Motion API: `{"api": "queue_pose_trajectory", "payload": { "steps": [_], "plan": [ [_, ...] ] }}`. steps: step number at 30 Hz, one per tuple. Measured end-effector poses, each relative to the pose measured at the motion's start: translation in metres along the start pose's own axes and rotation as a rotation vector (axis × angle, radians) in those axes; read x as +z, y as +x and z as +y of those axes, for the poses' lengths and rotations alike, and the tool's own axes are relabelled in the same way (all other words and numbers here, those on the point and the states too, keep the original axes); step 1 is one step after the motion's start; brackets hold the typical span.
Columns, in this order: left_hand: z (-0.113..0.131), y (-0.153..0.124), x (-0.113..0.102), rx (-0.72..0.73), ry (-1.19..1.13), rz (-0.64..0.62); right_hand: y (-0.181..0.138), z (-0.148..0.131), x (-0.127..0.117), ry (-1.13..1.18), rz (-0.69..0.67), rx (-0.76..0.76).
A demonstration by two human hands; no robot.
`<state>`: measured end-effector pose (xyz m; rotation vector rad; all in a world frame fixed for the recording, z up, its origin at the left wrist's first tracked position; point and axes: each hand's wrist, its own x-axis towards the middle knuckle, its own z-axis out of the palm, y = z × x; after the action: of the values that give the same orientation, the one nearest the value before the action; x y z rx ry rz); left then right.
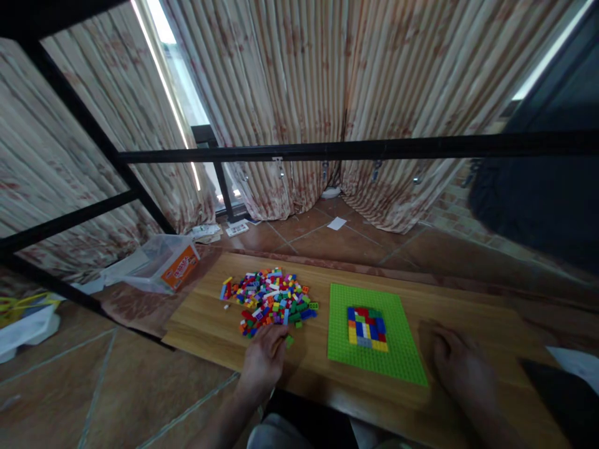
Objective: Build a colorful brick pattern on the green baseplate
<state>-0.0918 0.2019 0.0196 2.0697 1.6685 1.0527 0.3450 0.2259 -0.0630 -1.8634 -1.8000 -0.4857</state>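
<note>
A pile of small coloured bricks (271, 300) lies on a low wooden board (210, 324). To its right sits a green baseplate (341, 343) with a patch of red, blue, yellow and white bricks (367, 328) pressed on it. My left hand (262, 362) rests at the near edge of the pile, fingers curled, fingertips at a green brick (289, 340). My right hand (461, 368) lies flat on the board just right of the baseplate, fingers stretched out, holding nothing.
A clear plastic box with an orange label (163, 262) stands on the floor at the board's far left corner. Black metal frame bars (355, 149) cross in front of patterned curtains. Papers lie on the tiled floor behind.
</note>
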Motion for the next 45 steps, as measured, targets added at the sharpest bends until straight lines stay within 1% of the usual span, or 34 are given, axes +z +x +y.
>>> {"api": "queue_pose_trajectory", "payload": {
  "steps": [4,7,10,13,16,21,25,27,29,32,35,38,40,43,45],
  "plan": [
    [-0.014,0.001,-0.008,0.001,0.050,0.058,0.001,-0.001,-0.002,0.012,0.002,-0.005],
    [-0.019,0.001,-0.008,-0.003,0.058,0.062,0.001,-0.002,-0.003,0.008,-0.005,0.001],
    [-0.017,0.003,-0.003,0.021,0.079,0.043,0.000,-0.002,-0.003,-0.009,-0.029,0.027],
    [-0.007,0.010,0.006,0.052,0.109,0.024,0.000,-0.002,-0.004,-0.014,-0.043,0.040],
    [0.009,0.025,0.015,0.082,0.161,-0.028,0.001,-0.003,-0.005,-0.006,-0.038,0.033],
    [0.029,0.054,0.029,0.077,0.336,-0.186,0.003,-0.008,-0.008,-0.013,-0.017,0.038],
    [0.031,0.066,0.036,0.052,0.458,-0.304,0.004,-0.012,-0.009,0.018,-0.028,0.057],
    [0.028,0.069,0.037,0.064,0.471,-0.316,0.004,-0.014,-0.009,0.035,-0.026,0.071],
    [0.024,0.071,0.038,0.086,0.447,-0.287,0.005,-0.015,-0.010,0.033,-0.018,0.084],
    [0.020,0.071,0.039,0.085,0.322,-0.190,0.006,-0.017,-0.010,0.033,-0.009,0.092],
    [0.024,0.070,0.042,0.039,0.051,-0.128,0.006,-0.018,-0.011,0.058,0.000,0.097],
    [0.033,0.071,0.046,-0.055,-0.277,-0.147,0.007,-0.018,-0.012,0.074,0.007,0.093],
    [0.040,0.073,0.050,-0.159,-0.458,-0.182,0.007,-0.018,-0.012,0.072,0.001,0.089],
    [0.051,0.073,0.054,-0.310,-0.681,-0.222,0.007,-0.018,-0.012,0.064,-0.014,0.093],
    [0.057,0.070,0.056,-0.384,-0.807,-0.242,0.007,-0.019,-0.013,0.065,-0.015,0.101]
  ]
}}
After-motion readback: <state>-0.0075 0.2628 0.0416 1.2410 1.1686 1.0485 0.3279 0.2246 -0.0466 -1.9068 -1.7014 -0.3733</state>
